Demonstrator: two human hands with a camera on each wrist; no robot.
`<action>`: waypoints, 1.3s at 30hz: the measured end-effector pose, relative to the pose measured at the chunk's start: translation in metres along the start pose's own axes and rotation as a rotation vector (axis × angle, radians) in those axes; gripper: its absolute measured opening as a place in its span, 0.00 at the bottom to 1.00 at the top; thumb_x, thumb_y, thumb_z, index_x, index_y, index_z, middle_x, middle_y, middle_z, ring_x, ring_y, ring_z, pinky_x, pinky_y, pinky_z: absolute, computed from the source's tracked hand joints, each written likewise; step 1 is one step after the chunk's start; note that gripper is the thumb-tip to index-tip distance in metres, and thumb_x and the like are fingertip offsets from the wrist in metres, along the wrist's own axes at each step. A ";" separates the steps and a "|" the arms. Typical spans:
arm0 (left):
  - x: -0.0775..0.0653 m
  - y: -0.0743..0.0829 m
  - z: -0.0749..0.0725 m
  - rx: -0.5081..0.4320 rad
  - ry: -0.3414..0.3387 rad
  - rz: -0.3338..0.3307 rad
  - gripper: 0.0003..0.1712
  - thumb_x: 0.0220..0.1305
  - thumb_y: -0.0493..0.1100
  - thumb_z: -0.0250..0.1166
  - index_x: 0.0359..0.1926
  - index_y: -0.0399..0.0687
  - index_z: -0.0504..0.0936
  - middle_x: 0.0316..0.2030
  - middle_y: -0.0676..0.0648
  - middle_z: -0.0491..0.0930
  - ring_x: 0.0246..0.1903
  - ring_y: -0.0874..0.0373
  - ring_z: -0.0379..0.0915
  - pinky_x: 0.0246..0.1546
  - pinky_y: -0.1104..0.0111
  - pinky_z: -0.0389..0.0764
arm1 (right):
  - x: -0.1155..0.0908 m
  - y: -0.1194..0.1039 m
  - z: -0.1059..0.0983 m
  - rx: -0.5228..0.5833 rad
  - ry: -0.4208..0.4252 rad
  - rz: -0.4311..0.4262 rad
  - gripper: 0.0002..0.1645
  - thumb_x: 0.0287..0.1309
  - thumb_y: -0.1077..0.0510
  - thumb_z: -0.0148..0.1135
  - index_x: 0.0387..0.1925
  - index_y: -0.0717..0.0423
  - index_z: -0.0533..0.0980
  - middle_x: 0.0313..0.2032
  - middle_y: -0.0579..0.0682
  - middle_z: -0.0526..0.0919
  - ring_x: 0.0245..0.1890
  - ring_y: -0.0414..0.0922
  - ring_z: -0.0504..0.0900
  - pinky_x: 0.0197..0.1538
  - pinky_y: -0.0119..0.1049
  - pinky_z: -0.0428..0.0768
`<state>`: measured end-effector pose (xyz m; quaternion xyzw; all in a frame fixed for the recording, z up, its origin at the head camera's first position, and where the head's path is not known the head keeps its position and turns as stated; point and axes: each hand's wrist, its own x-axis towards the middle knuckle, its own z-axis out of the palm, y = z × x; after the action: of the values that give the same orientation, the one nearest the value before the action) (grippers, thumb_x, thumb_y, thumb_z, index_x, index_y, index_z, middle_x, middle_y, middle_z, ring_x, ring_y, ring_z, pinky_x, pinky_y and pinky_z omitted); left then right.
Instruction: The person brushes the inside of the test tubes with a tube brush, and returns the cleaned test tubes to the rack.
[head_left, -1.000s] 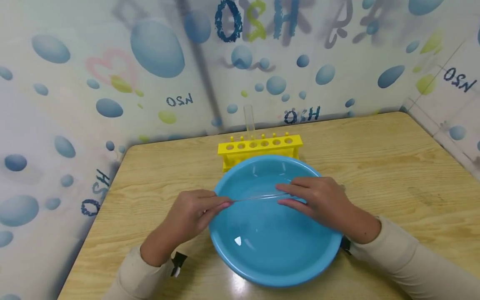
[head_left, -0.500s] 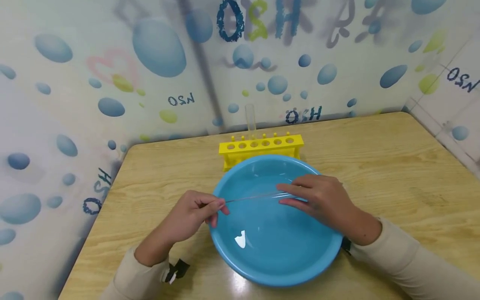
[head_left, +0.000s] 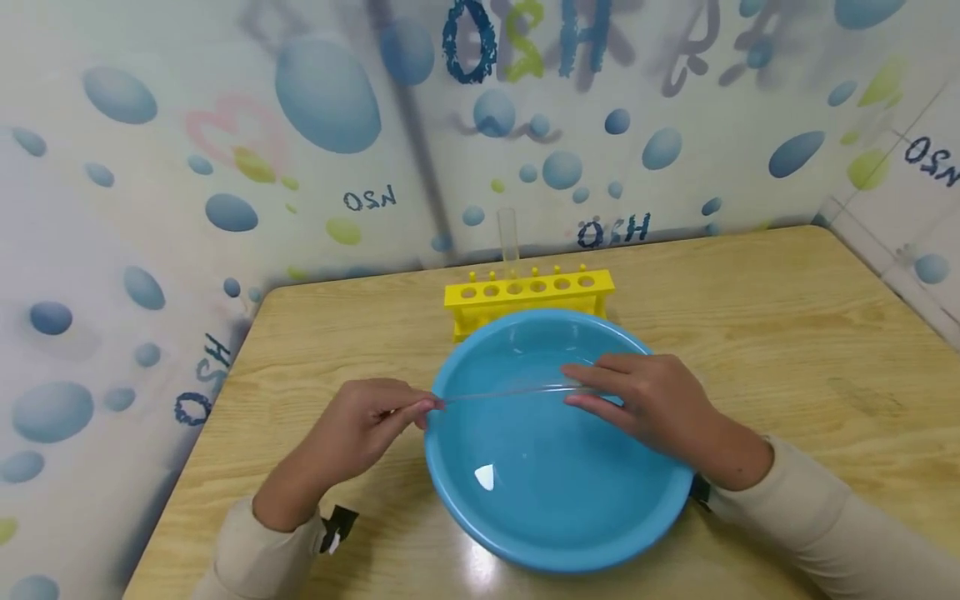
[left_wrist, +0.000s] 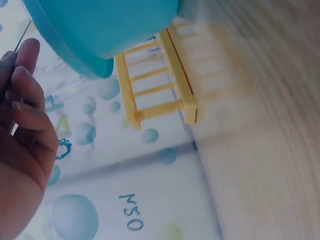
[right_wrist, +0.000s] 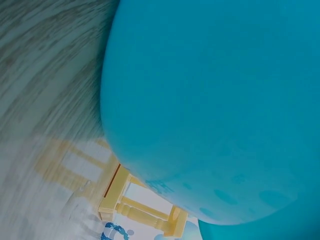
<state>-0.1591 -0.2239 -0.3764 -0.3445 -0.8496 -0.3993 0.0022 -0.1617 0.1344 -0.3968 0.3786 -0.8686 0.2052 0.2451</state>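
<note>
My left hand [head_left: 367, 429], at the left rim of the blue basin [head_left: 555, 562], pinches the end of a thin wire [head_left: 472, 397] between thumb and fingertips. In the left wrist view the wire [left_wrist: 22, 35] looks twisted, like the handle of a test tube brush. Its other end runs into a clear glass test tube [head_left: 553, 388] above the basin. My right hand [head_left: 652, 400] holds this tube between thumb and fingers over the right side of the basin; the tube's far end is hidden behind the hand. The right hand is out of sight in the right wrist view.
A yellow test tube rack [head_left: 528, 293] stands right behind the basin, with one clear test tube [head_left: 508, 237] upright in it. The wooden table [head_left: 750, 333] meets a patterned wall [head_left: 420, 167] at the back.
My left hand has drawn back leftward with the wire, and more of the wire shows outside the tube. Its fingers shifted along the way. The right hand stays in place over the basin.
</note>
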 end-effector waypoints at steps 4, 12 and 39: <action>-0.001 -0.001 -0.006 0.055 0.036 0.095 0.10 0.65 0.31 0.65 0.44 0.44 0.89 0.32 0.53 0.88 0.30 0.67 0.81 0.32 0.72 0.84 | -0.001 0.000 -0.001 0.000 0.003 -0.002 0.37 0.70 0.30 0.40 0.49 0.50 0.85 0.28 0.44 0.87 0.22 0.37 0.83 0.27 0.27 0.81; -0.005 -0.003 -0.016 -0.130 -0.009 0.014 0.12 0.69 0.29 0.59 0.36 0.43 0.89 0.18 0.53 0.81 0.21 0.64 0.77 0.18 0.71 0.75 | -0.002 -0.001 0.000 0.015 0.028 0.006 0.37 0.69 0.30 0.40 0.47 0.49 0.86 0.26 0.43 0.85 0.21 0.35 0.80 0.26 0.24 0.78; -0.033 -0.024 -0.034 -0.075 0.032 -0.094 0.16 0.73 0.30 0.54 0.41 0.48 0.88 0.24 0.54 0.82 0.19 0.62 0.70 0.20 0.68 0.74 | -0.002 -0.001 0.000 -0.024 0.020 0.015 0.38 0.69 0.30 0.38 0.50 0.49 0.85 0.27 0.43 0.86 0.23 0.36 0.82 0.27 0.27 0.80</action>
<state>-0.1575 -0.2767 -0.3793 -0.2977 -0.8491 -0.4361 -0.0157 -0.1598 0.1349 -0.3979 0.3668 -0.8714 0.2003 0.2569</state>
